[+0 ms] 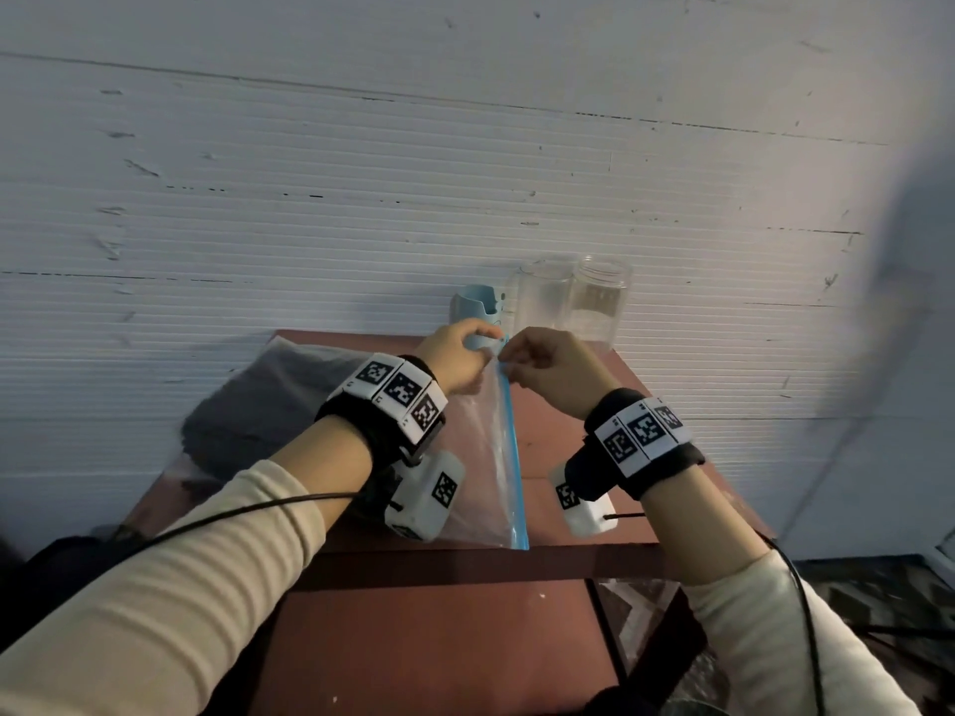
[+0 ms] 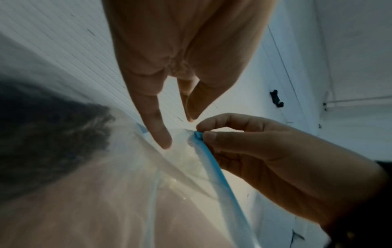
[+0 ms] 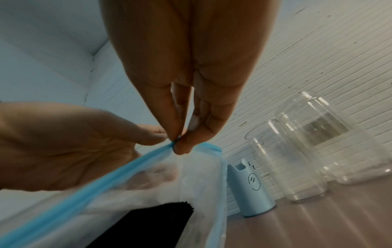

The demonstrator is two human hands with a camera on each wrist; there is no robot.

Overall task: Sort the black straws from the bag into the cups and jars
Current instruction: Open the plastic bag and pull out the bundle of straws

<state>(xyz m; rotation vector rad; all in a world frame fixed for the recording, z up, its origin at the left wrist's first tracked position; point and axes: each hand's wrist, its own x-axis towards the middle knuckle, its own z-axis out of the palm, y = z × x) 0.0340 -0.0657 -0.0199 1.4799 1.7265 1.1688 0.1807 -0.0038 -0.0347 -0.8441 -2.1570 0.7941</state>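
A clear zip bag [image 1: 480, 457] with a blue zip strip [image 1: 511, 447] lies on the red-brown table [image 1: 579, 400]. A dark mass of black straws [image 1: 248, 405] fills its left part, also seen in the right wrist view [image 3: 152, 223]. My right hand [image 1: 509, 366] pinches the far end of the zip strip [image 3: 127, 169] between thumb and forefinger [image 3: 180, 147]. My left hand [image 1: 465, 354] is just left of it, one straight finger [image 2: 164, 141] touching the bag's film, thumb apart. A light blue cup [image 1: 473, 302] and two clear jars [image 1: 542, 297] [image 1: 599, 297] stand behind the hands.
The cup [image 3: 252, 189] and jars [image 3: 284, 161] stand against a white ribbed wall [image 1: 362, 198] at the table's back edge. The bag covers the table's left and middle. Bare table top lies on the right. Cables run from both wrists.
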